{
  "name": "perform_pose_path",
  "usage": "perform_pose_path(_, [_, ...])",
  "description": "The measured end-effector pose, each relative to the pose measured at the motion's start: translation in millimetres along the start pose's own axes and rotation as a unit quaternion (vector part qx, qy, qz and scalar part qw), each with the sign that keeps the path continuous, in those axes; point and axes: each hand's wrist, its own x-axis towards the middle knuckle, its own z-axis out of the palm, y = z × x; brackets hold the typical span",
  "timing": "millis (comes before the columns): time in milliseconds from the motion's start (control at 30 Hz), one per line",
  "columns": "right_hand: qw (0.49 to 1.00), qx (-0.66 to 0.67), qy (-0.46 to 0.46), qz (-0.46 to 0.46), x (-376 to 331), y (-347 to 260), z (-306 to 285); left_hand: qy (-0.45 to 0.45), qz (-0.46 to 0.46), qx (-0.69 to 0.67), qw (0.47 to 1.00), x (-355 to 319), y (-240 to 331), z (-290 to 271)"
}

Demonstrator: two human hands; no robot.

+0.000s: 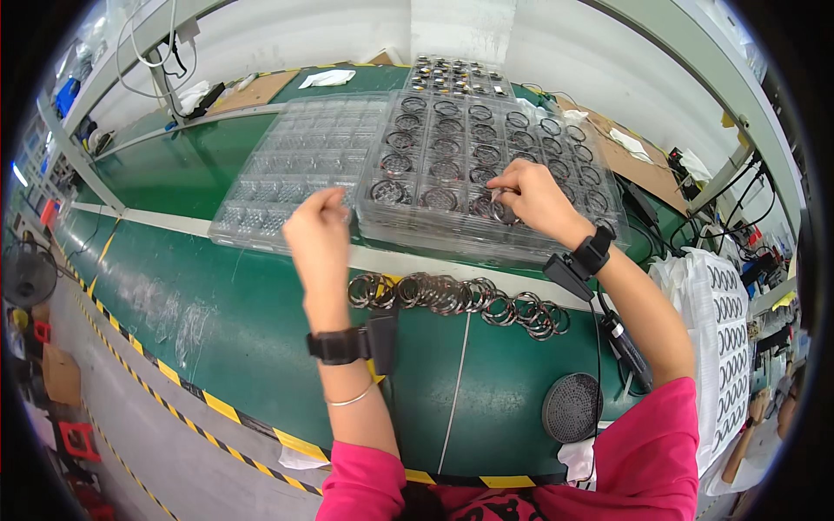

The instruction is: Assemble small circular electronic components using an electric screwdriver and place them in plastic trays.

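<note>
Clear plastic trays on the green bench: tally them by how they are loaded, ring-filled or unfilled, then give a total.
Ring-filled trays: 1, the ring-filled tray, where the right hand is at the front row.
Unfilled trays: 1, the unfilled tray behind the raised left hand.
Total: 2 trays. A third stack farther back is too small to judge.

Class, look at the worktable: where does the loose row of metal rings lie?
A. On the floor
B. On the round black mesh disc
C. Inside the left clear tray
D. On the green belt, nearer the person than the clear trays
D: the metal rings lie in a row on the green belt, on the person's side of the clear trays.
</note>
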Motion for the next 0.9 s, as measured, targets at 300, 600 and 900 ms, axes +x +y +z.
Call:
perform_pose_path(300, [0.993, 0.075, 0.069, 0.067, -17.0, -37.8, -49.6, -0.073, -0.144, 0.298, 0.941, -13.2, -39.3, -6.7])
perform_pose_path(600, [0.964, 0.185, 0.130, 0.136, -101.9, -65.7, -94.7, 0.052, -0.114, 0.234, 0.964, -3.8, -31.5, -11.4])
perform_pose_path(900, [0.953, 0.264, 0.006, 0.150, -116.1, -85.5, -70.4, 0.163, -0.127, 0.177, 0.962, -2.3, -25.4, -20.2])
